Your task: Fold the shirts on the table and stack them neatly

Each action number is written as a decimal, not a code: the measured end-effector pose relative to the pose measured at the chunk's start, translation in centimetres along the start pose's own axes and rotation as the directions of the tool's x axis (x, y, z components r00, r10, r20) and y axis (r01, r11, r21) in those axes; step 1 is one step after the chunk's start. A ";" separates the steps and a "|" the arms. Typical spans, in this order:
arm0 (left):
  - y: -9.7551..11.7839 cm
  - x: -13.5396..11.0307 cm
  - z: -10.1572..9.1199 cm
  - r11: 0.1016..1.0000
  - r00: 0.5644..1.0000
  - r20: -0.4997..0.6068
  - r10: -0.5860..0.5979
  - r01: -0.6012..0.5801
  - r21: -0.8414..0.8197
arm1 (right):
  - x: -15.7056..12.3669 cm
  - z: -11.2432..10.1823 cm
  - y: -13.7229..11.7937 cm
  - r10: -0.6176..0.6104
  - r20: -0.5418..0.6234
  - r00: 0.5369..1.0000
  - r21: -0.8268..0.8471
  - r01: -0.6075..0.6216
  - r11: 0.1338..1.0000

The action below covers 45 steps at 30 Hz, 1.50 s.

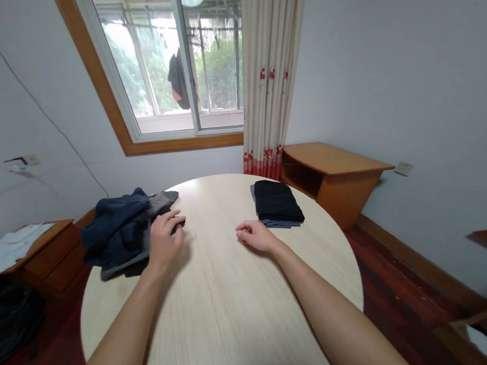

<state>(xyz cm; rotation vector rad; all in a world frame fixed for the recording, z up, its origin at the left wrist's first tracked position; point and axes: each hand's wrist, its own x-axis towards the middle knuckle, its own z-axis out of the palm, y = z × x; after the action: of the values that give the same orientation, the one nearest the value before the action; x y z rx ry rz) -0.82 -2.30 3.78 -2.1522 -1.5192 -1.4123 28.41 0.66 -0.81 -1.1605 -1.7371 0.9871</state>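
Note:
My left hand [167, 238] is beside the right edge of a loose clothes pile, fingers spread and holding nothing. In that pile lie a crumpled navy garment [121, 226] on top, a grey garment [163, 200] poking out at the back, and black cloth low at the front. My right hand [255, 236] is over the middle of the table with its fingers curled in and nothing visible in them. Just beyond it, a folded black garment [277, 201] lies flat on folded blue-grey cloth [282, 223].
The round pale table [235, 321] stands below a window [172, 69] with a floral curtain [272, 59]. To the right is a wooden desk [340, 159]. On the left are a wooden cabinet [53, 261] with papers on top and a black bag [7, 325] on the floor.

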 end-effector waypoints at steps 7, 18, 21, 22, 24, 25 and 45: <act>-0.2 -3.0 5.5 0.977 0.881 0.470 0.059 0.045 -0.207 | -0.5 0.1 -0.5 -0.060 0.063 0.996 -0.240 0.074 0.968; -1.1 -3.4 5.6 0.977 0.778 0.621 0.096 0.046 -0.209 | -0.7 0.4 -1.3 -0.054 0.074 0.996 -0.277 0.073 0.958; -1.1 -3.4 5.6 0.975 0.777 0.623 0.093 0.055 -0.215 | -0.6 -0.3 -1.8 -0.149 -0.146 0.978 -0.408 0.077 0.910; -1.1 -3.4 5.6 0.975 0.776 0.624 0.094 0.057 -0.217 | -0.5 -0.8 -1.8 -0.187 -0.230 0.955 -0.471 0.059 0.880; -1.1 -3.4 5.5 0.974 0.773 0.627 0.098 0.055 -0.221 | -0.4 -1.8 -1.6 -0.208 -0.352 0.913 -0.573 -0.034 0.819; -1.1 -3.3 5.4 0.974 0.770 0.630 0.101 0.052 -0.221 | -0.4 -2.3 -1.3 -0.187 -0.392 0.901 -0.601 -0.097 0.793; -1.0 -3.6 5.5 0.952 0.796 0.604 0.043 0.151 -0.267 | -0.4 -2.0 -3.3 -0.307 -0.373 0.876 -0.430 0.129 0.893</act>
<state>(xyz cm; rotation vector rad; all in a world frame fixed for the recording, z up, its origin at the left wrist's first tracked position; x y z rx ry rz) 1.53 -0.99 -2.29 -2.9910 -1.6344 -1.0660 29.26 -0.27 2.85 -1.2730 -1.6865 0.2057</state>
